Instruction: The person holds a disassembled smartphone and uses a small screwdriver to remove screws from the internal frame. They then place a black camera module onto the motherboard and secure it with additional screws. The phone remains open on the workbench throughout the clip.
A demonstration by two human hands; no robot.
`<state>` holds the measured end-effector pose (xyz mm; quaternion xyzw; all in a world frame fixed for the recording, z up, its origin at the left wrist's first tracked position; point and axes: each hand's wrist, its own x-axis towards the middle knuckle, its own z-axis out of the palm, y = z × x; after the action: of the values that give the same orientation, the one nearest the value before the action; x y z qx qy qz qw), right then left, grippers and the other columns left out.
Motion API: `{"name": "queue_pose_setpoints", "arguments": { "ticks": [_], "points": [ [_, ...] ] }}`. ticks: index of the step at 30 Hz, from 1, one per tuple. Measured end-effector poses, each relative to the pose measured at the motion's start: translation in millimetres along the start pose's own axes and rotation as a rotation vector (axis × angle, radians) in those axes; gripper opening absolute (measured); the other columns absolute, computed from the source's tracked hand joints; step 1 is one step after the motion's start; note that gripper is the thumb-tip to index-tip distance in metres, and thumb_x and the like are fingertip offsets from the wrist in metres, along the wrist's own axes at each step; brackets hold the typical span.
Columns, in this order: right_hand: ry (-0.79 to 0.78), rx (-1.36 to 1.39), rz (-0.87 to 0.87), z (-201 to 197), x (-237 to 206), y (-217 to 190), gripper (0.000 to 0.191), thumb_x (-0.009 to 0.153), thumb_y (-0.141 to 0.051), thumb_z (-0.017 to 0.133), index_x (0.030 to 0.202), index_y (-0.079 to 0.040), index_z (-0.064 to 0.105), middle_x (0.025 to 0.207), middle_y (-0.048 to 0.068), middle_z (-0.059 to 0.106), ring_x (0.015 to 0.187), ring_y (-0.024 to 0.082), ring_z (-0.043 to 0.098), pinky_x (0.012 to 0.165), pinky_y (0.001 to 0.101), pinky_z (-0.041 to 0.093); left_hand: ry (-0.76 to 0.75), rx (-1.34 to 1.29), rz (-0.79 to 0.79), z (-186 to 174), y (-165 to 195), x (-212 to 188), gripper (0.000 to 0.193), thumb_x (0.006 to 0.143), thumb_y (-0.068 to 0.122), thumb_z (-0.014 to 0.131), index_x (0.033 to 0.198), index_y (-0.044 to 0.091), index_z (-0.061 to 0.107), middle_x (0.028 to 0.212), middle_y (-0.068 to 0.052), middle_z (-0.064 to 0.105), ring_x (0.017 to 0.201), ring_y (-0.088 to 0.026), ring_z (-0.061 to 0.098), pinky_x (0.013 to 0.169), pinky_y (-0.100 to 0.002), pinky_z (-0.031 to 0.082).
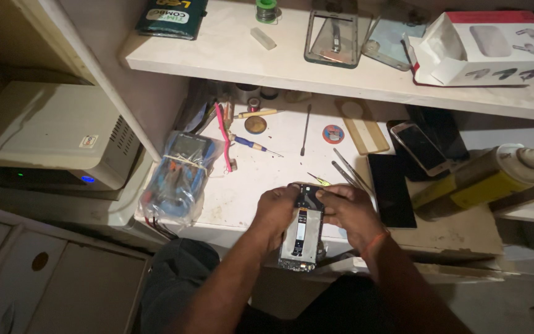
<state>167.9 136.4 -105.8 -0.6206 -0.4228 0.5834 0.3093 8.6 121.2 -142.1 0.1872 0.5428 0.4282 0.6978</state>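
An opened phone [301, 238] with its back off and its inner parts showing lies at the front edge of the white workbench [261, 179]. My left hand [274, 210] grips its upper left side. My right hand [348, 211] holds its upper right side, fingers pressed on the dark top part near the camera. A red thread circles my right wrist. Thin metal tweezers [348, 170] and a small yellow-green tool [320, 180] lie just beyond my fingers.
A multimeter in a plastic bag [179, 173] lies at the left. Screwdrivers [251, 144], a phone [421, 148], a dark glass panel [392, 190] and a yellow spray can [480, 179] sit around. The shelf above holds a phone frame [332, 38] and a white box [486, 46].
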Motion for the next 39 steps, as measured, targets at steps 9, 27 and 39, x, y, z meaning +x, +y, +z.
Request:
{"name": "queue_pose_setpoints", "arguments": {
  "ticks": [9, 27, 39],
  "points": [
    [-0.05, 0.039, 0.003, -3.9, 15.4, 13.3, 0.02, 0.092, -0.015, 0.069, 0.103, 0.002, 0.07, 0.093, 0.016, 0.076, 0.082, 0.023, 0.076, 0.075, 0.0357, 0.064, -0.07, -0.131, 0.021, -2.2, 2.3, 2.2, 0.029, 0.101, 0.018, 0.057, 0.12, 0.0, 0.07, 0.096, -0.015, 0.076, 0.074, -0.019, 0.071, 0.066, -0.033, 0.06],
    [0.033, -0.132, 0.089, 3.9, 5.2, -5.9, 0.021, 0.092, -0.019, 0.07, 0.102, -0.001, 0.071, 0.094, 0.014, 0.076, 0.085, 0.023, 0.074, 0.077, 0.0354, 0.063, 0.178, -0.036, -0.071, 8.2, 4.8, 12.3, 0.029, 0.098, 0.03, 0.069, 0.106, 0.002, 0.073, 0.082, -0.01, 0.07, 0.059, -0.015, 0.057, 0.046, -0.032, 0.045],
    [-0.047, 0.036, 0.076, -5.9, 0.3, -5.0, 0.034, 0.085, -0.012, 0.075, 0.114, 0.001, 0.064, 0.108, 0.016, 0.073, 0.097, 0.026, 0.073, 0.086, 0.0385, 0.062, 0.237, 0.044, -0.099, 8.4, 7.4, 13.8, 0.031, 0.095, 0.031, 0.07, 0.11, 0.004, 0.074, 0.087, -0.011, 0.072, 0.062, -0.019, 0.057, 0.046, -0.036, 0.041]
  ]
}}
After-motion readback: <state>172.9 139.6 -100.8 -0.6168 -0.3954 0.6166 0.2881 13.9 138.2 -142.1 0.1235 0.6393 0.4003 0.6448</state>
